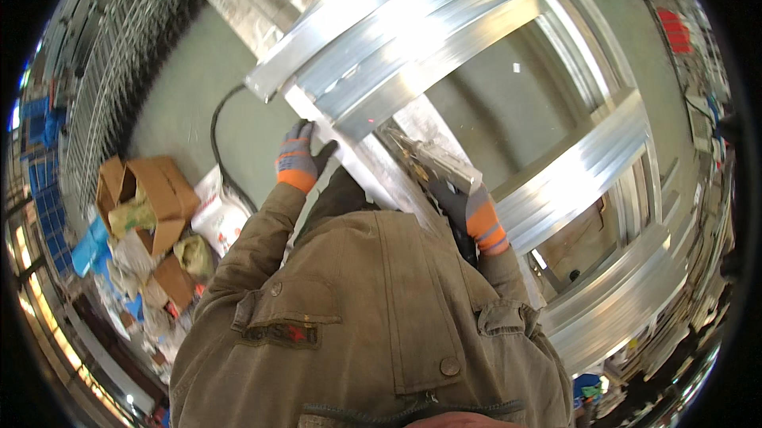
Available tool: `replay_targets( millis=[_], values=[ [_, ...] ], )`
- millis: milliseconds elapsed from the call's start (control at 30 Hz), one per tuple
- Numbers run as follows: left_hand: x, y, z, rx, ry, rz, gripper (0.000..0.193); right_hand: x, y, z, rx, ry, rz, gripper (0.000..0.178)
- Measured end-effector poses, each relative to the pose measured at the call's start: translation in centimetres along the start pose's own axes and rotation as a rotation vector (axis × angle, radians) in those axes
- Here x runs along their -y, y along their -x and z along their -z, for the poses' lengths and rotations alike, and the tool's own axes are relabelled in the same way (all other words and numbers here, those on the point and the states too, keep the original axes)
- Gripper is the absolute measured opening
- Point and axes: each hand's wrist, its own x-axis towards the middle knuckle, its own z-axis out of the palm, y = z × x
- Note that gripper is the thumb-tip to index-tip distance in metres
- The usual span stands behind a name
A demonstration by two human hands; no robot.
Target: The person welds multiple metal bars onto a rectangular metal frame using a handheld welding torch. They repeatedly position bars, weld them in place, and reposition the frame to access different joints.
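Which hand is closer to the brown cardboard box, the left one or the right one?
Left. The left hand is off to the right of the cardboard box. The right hand is much farther right, holding a tool.

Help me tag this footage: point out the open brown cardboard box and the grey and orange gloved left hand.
Open brown cardboard box [169, 190]: head view, outer side.
Grey and orange gloved left hand [300, 160]: head view, back of hand.

Smooth grey-green floor [178, 99] spreads beneath — at left, an open cardboard box [181, 194] stands among heaped bags [133, 253]. Beyond, metal lattices [107, 99] line the floor — bright yellowish strips of light [70, 351] glow along the lower-left rim.
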Motion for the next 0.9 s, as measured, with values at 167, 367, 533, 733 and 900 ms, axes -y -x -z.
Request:
replay_targets(
  millis=[167, 367, 533, 733, 900],
  values=[
    [1.9, -10.0, 5.1, -0.333, -0.213, -0.122, 0.083, 1.6, 6.8, -0.2, -0.357, 0.100, 0.106, 0.046],
    [2.9, -16.7, 8.9, -0.071, -0.417, -0.005, 0.104, 2.9, 11.3, -3.9, -0.669, 0.336, 0.210, 0.038],
    [4.0, -16.8, 8.9, -0.040, -0.341, 0.015, 0.099, 2.7, 13.2, -8.7, -0.733, 0.356, 0.182, 0.033],
    [3.8, -16.4, 9.7, -0.089, -0.338, -0.099, 0.075, 2.2, 13.2, -12.9, -0.771, 0.461, 0.291, 0.033],
    [4.2, -16.4, 8.9, -0.038, -0.242, -0.153, 0.055, 1.0, 12.1, -15.4, -0.858, 0.036, 0.279, 0.032]
  ],
)
